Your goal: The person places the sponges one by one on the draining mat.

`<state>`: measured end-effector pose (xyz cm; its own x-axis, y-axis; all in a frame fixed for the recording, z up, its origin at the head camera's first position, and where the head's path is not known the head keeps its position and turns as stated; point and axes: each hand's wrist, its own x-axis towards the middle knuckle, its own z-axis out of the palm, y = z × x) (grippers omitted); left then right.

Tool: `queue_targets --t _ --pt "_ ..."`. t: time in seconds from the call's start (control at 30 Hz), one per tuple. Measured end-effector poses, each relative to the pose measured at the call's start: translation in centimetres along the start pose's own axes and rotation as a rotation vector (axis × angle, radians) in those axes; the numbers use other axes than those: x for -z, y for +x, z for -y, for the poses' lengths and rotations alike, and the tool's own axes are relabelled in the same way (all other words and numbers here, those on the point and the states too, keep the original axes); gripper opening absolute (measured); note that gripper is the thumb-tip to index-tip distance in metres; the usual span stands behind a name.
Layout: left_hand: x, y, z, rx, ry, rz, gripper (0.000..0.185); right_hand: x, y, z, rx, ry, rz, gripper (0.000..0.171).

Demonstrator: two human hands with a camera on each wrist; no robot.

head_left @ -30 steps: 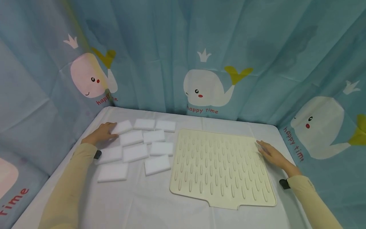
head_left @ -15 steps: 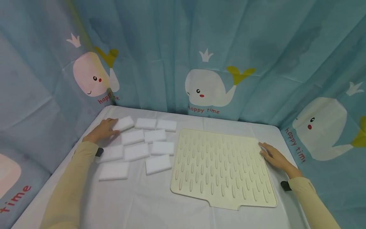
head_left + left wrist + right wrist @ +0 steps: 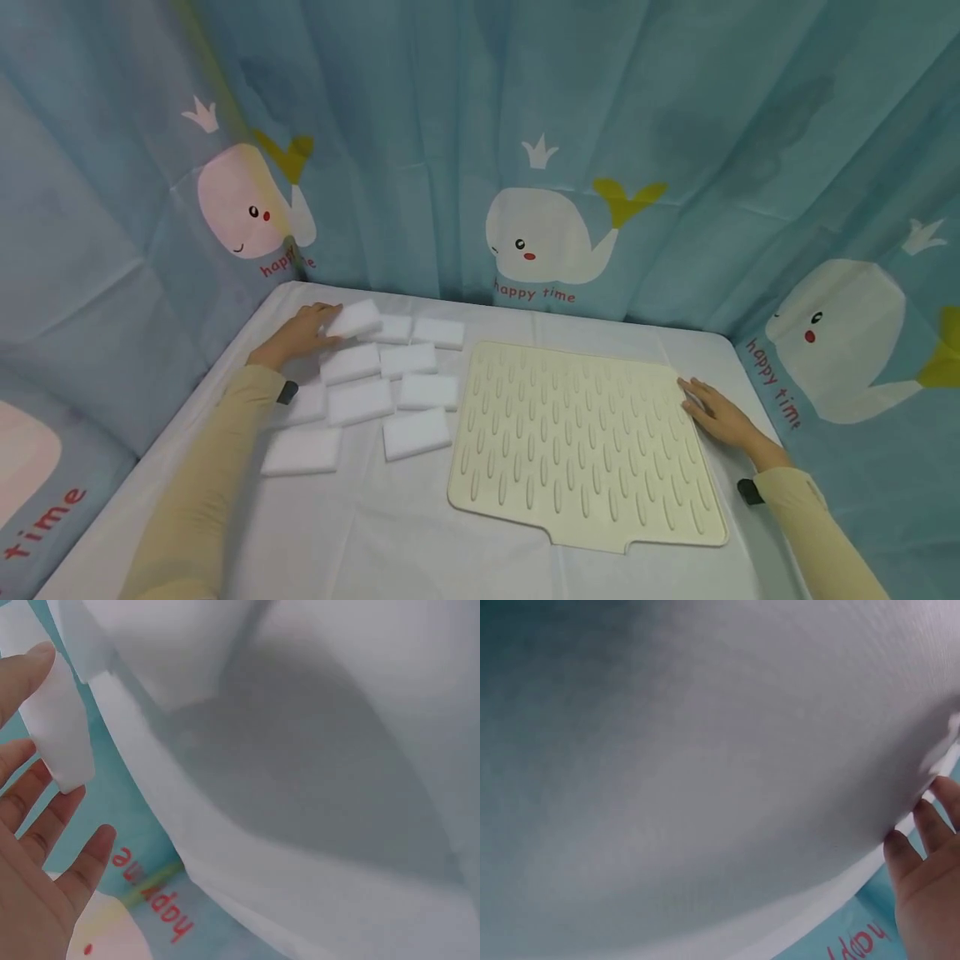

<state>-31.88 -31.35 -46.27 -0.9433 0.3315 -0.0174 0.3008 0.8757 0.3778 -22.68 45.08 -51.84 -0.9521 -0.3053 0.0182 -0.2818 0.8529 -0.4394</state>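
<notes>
My left hand (image 3: 300,336) pinches a white sponge block (image 3: 356,319) between thumb and fingers at the far left of the table. That block is tilted and lifted, overlapping a sponge behind it. In the left wrist view, the thumb lies on one face of the block (image 3: 60,727) and fingers are on the other side. Several more white sponges (image 3: 360,402) lie flat in loose rows near this hand. On the right, my right hand (image 3: 723,417) rests at the upper right edge of a cream ridged mat (image 3: 534,508), fingers extended. The mat is not visible in the right wrist view.
A white cloth covers the table (image 3: 420,533). Blue curtains (image 3: 405,225) with whale prints stand close along the back and both sides. The nearest sponge (image 3: 417,433) lies a short way left of the mat.
The left hand has picked up the far-left sponge and moved it right, over the neighbouring one. The right hand has stayed almost still at the mat's edge.
</notes>
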Motion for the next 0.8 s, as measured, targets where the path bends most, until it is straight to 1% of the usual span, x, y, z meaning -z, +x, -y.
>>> queue_targets --t 0.13,0.33,0.5,0.57,0.8 --pt "-0.2 0.4 -0.5 -0.053 0.026 -0.009 0.072 -0.2 0.1 0.2 0.006 -0.003 -0.008 0.055" --pt "-1.0 1.4 -1.3 -0.097 0.042 -0.025 0.073 -0.8 0.0 0.2 0.009 0.002 -0.010 0.054" --pt "-1.5 2.3 -2.9 -0.146 0.035 -0.038 0.072 -0.9 -0.1 0.4 0.000 -0.023 -0.024 0.053" --pt "-1.7 2.6 -3.7 -0.153 0.027 -0.037 0.072 -0.8 -0.1 0.6 -0.006 -0.036 -0.027 0.054" --pt "-2.3 3.8 -6.4 -0.186 0.018 -0.005 0.072 0.0 0.0 0.8 0.002 -0.043 -0.033 0.053"
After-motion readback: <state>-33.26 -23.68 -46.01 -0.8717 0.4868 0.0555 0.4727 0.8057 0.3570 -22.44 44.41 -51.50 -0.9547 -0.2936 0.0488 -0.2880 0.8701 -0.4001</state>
